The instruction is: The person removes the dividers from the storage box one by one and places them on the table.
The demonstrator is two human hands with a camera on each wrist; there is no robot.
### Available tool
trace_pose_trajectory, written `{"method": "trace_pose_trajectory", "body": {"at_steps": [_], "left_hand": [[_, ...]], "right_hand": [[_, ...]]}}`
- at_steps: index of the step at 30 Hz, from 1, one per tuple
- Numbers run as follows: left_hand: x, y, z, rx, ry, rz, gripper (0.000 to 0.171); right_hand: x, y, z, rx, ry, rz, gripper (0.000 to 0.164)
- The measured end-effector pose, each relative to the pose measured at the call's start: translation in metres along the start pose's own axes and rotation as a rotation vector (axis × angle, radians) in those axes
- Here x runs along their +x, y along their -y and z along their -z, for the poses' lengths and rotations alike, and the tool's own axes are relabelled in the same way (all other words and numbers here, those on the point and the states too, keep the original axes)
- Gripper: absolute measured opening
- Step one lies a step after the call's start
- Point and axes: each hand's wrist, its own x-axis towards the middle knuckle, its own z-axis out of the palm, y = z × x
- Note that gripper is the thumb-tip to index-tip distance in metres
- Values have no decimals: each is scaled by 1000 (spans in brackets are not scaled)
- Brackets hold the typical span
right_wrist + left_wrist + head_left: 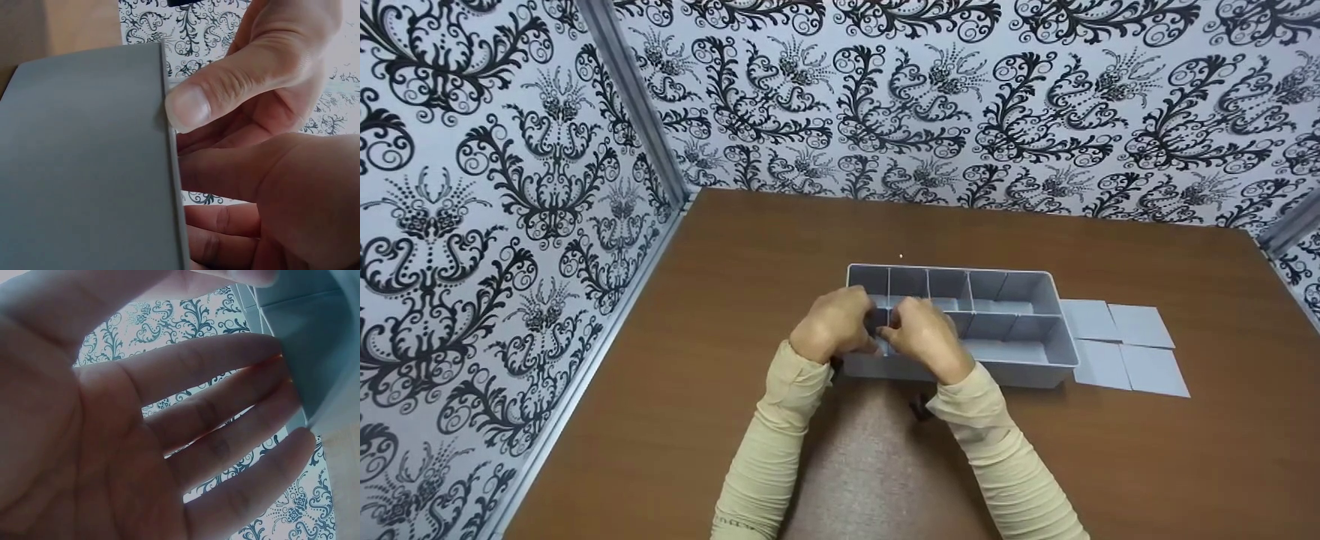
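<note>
Both hands are at the left end of a grey divided organizer box (960,373). My left hand (834,324) reaches over that end; its fingers (214,422) are nearly straight and spread, the tips against a grey panel of the box. In the right wrist view the left thumb (190,107) lies over the rim of the grey wall (90,152). The right hand (924,335) reaches into the near row, thumb and forefinger bent together at a thin divider (887,346). Its fingertips are hidden behind the wall in the right wrist view.
Several white square cards (1140,326) lie flat on the brown table (765,247), just right of the box. More grey dividers split the box into two rows of compartments. Patterned wall panels (915,105) enclose the table at the back and left.
</note>
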Motion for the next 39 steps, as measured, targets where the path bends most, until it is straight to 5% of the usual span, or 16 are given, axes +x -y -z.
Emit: {"method": "trace_pose_trajectory", "body": {"at_steps": [21,39], "left_hand": [[0,1,1,15,4,-28,44],[1,0,0,2,3,-3,39]], "right_hand": [[0,2,-5,-8,-48,-37,23],[-3,3,-2,23,-120,47,30]]}}
